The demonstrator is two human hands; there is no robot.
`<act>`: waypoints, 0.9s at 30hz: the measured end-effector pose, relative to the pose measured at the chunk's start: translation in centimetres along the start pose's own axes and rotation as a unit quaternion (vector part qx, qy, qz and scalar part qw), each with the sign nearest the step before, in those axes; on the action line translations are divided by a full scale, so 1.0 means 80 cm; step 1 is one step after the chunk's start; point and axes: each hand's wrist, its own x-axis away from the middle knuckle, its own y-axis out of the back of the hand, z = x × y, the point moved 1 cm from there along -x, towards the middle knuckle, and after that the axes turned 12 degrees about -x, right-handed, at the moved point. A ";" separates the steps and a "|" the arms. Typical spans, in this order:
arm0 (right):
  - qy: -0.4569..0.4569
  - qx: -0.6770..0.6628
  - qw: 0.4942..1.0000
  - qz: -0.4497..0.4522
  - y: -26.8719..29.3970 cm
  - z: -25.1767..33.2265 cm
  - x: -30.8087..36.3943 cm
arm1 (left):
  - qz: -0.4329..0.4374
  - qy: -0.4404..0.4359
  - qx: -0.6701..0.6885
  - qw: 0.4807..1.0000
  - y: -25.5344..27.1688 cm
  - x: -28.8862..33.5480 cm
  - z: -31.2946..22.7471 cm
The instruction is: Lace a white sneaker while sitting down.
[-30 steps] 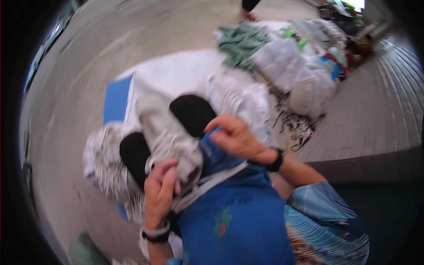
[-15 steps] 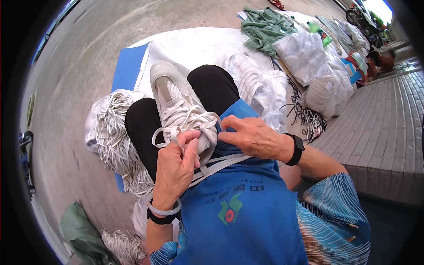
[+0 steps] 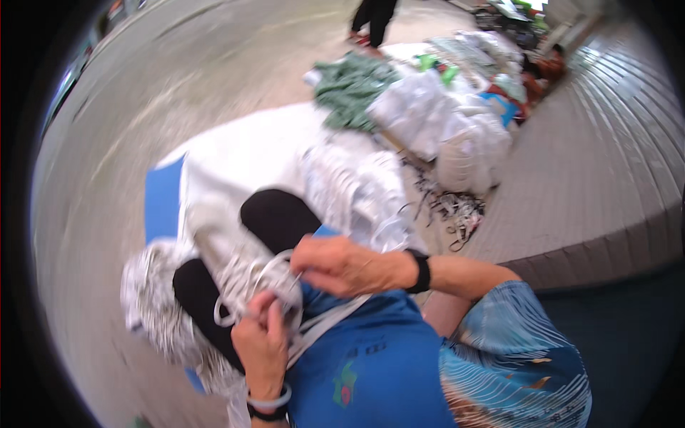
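Observation:
A pale white-beige sneaker (image 3: 212, 239) rests on my lap between black-trousered knees, its toe pointing away from me. The whole picture is smeared by motion. My left hand (image 3: 261, 346) is pinched on the white shoelace (image 3: 242, 272) at the near end of the lacing. Just right of the shoe's opening, my right hand (image 3: 341, 265) is closed on a lace end, with fingertips pressed together. White straps cross the blue apron (image 3: 378, 357) below the shoe.
A bundle of pale laces (image 3: 160, 303) lies left of my knee. White shoes in plastic (image 3: 357, 192) sit beyond my right knee, near bulging plastic bags (image 3: 467, 146) and a green cloth (image 3: 349, 89). Grey steps (image 3: 571, 192) rise at right. A person's legs (image 3: 372, 21) stand at the far edge.
My view has tilted up and turned right, so the shoe and hands appear lower and further left. A person's legs have come into view at the top. Both hands stay at the laces.

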 end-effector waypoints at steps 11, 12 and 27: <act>0.016 0.128 0.988 0.086 -0.017 0.002 -0.002 | 0.022 0.014 -0.008 1.000 0.004 -0.002 -0.005; 0.016 0.135 0.989 0.062 -0.015 0.000 -0.003 | 0.016 -0.007 0.001 1.000 0.003 -0.004 -0.006; -0.001 0.140 0.989 0.051 -0.010 0.010 -0.014 | -0.039 -0.026 -0.013 0.999 -0.008 -0.003 -0.002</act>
